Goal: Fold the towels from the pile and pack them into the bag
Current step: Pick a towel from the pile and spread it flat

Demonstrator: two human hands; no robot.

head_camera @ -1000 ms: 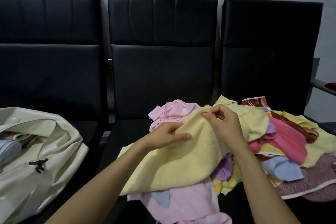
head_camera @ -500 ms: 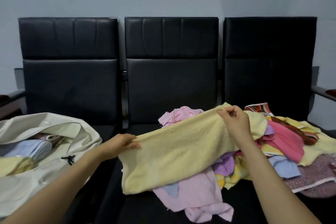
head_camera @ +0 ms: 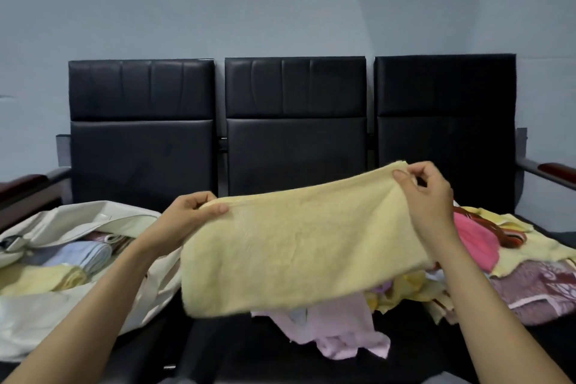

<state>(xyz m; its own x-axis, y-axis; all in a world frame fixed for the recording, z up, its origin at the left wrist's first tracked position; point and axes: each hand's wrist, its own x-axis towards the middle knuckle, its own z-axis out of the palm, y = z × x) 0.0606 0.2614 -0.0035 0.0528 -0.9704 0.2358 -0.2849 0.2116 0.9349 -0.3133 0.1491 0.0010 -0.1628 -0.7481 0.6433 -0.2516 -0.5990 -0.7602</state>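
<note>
A pale yellow towel hangs stretched in the air above the middle seat. My left hand pinches its upper left corner and my right hand pinches its upper right corner, held a little higher. Behind and below it lies the pile of towels, pink, yellow, lilac and patterned, spread over the right seat. A cream bag sits open on the left seat, with folded blue and yellow towels inside.
Three black padded seats stand in a row against a grey wall. Armrests with dark red pads stick out at the far left and far right. A pale pink towel droops over the front of the middle seat.
My hands have moved apart and upward, lifting the yellow towel off the pile and stretching it out. The view has tilted up, showing more of the wall and the bag.
</note>
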